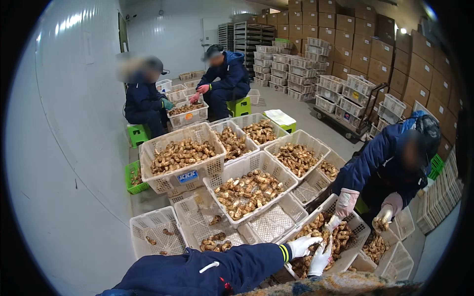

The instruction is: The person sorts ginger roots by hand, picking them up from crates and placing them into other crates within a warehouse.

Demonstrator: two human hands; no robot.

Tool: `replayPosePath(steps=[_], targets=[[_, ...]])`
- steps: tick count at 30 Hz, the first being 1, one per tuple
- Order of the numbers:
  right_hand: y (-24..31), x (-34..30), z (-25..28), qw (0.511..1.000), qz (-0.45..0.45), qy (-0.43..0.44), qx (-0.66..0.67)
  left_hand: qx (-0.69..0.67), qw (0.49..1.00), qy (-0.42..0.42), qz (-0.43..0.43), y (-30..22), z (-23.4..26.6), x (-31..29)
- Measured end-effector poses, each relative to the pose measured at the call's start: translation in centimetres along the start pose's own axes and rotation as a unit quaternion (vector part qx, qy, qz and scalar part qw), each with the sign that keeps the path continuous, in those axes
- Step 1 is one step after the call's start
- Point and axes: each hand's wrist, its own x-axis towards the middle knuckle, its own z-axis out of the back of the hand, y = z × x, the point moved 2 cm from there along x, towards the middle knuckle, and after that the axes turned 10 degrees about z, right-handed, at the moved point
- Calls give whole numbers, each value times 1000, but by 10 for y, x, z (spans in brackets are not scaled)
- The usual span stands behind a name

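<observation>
A white perforated plastic crate (pixel 356 237) at the lower right holds a heap of stubby brown-and-white mushrooms (pixel 340 241). My left hand (pixel 302 245), in a white glove below a navy sleeve with yellow bands, reaches over its near left side, fingers bent on a mushroom. Close beside it is my right hand (pixel 321 259), also white-gloved, its fingers stretched out and slightly apart over the heap. A co-worker's pale pink glove (pixel 344 203) reaches into the same crate from the far side. That person's other glove (pixel 392 203) holds a mushroom (pixel 381 223).
Several mushroom-filled crates (pixel 232 220) stand ahead, some resting on others. A nearly bare crate (pixel 158 222) sits at the left. Two people (pixel 228 81) sit around another crate at the back. Beyond are a loaded trolley (pixel 340 124), stacked cartons (pixel 363 44) and a white wall (pixel 74 123).
</observation>
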Motion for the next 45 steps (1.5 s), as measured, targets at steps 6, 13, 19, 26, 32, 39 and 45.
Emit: replayPosePath(steps=[6, 13, 19, 26, 32, 39, 45], targets=[[-11, 6, 3, 992, -120, -14, 35, -522, 837, 81, 142, 22, -8, 3], [-97, -6, 8, 986, -71, -90, -120, -327, 940, 21, 93, 48, -11, 9], [-100, -6, 8, 986, -62, -99, -122, -376, 915, -6, 148, 20, 8, 2], [-42, 9, 6, 987, -74, -66, 125, -435, 849, -30, 299, -3, 20, 7], [-21, 11, -3, 958, -117, -42, 259, -398, 866, -128, 274, 41, -2, 22], [-40, 5, -1, 987, -118, 31, 104, -481, 868, 50, 115, 10, 8, 11], [-20, 3, -5, 986, -105, 87, -96, -461, 867, -30, 188, 48, 1, 8]])
